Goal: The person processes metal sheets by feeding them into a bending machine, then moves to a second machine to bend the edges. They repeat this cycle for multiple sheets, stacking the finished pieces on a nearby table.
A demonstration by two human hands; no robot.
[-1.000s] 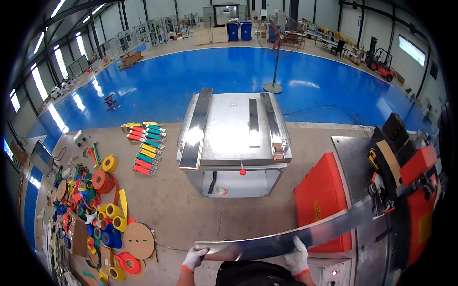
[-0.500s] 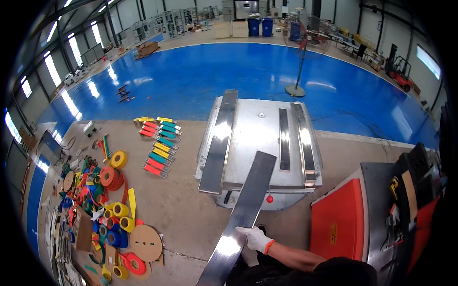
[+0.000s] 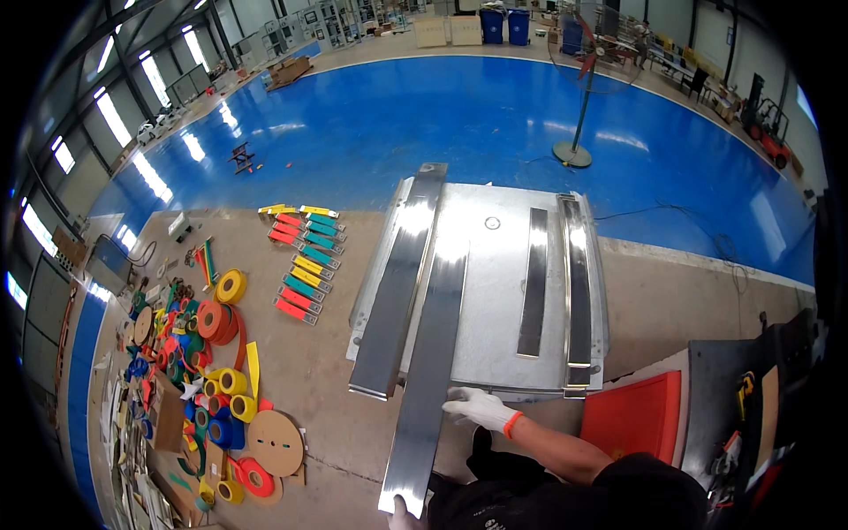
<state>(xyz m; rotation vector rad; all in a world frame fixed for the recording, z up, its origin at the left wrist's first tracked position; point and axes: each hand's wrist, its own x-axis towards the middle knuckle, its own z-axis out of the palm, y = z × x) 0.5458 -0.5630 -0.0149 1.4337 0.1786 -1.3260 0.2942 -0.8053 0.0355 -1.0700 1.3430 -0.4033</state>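
A long flat metal bar point(image 3: 430, 353) slants over the near edge of a silvery metal-topped table point(image 3: 495, 291), its far part above the tabletop. My left hand point(image 3: 402, 515), in a white glove and cut off by the lower edge of the picture, grips the near end with its thumb on top. On the right edge, about midway along the overhanging part, my right hand point(image 3: 481, 409) closes on the bar; its glove is white with an orange cuff. To the left lies a stack of wide bars point(image 3: 393, 300). A short narrow bar point(image 3: 533, 291) and longer bars point(image 3: 576, 291) lie on the right.
Coloured sleeved bars point(image 3: 305, 283) lie in rows on the floor left of the table. Tape rolls point(image 3: 231, 286) and a cardboard disc point(image 3: 275, 443) crowd the far left. A red cabinet point(image 3: 632, 411) stands at the right. Beyond is a fan on a stand point(image 3: 572, 154).
The bar has swung more in line with the table and its far end has moved forward over the tabletop. My left hand has come into view at its near end.
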